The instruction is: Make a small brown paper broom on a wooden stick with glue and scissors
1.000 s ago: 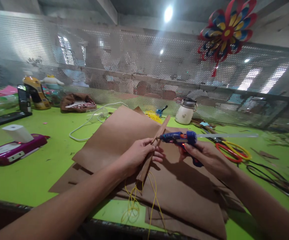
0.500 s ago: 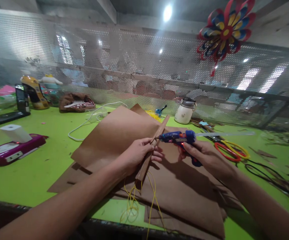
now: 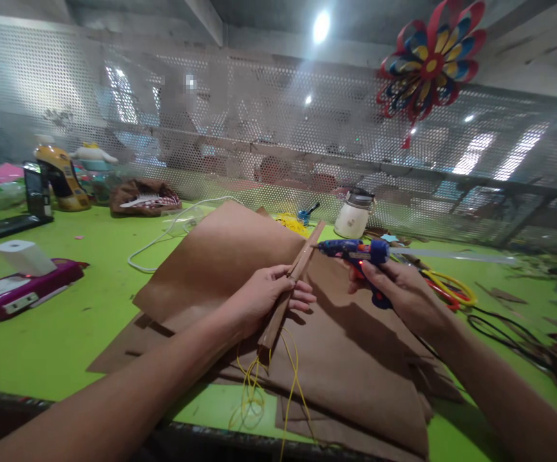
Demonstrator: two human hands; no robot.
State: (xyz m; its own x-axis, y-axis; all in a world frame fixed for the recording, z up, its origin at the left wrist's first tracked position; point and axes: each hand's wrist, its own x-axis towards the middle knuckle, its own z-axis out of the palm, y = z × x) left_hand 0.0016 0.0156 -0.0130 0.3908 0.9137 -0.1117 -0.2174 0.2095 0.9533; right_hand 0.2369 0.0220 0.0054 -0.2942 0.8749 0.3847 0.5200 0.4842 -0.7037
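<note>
My left hand grips a long folded strip of brown cardboard, held slanting upward over a stack of brown cardboard sheets. Yellow strings hang from the strip's lower end. My right hand holds a blue hot glue gun with a clear glue stick out the back. Its nozzle points left at the upper end of the strip, a short way from it.
On the green table lie a purple box with a white roll at left, a white cable, a white jar, and yellow-handled scissors at right. A perforated metal screen runs behind, with a paper pinwheel on it.
My right hand has lifted the glue gun up and to the right, so its nozzle has left the middle of the strip and now points near its upper end. My left hand stays put.
</note>
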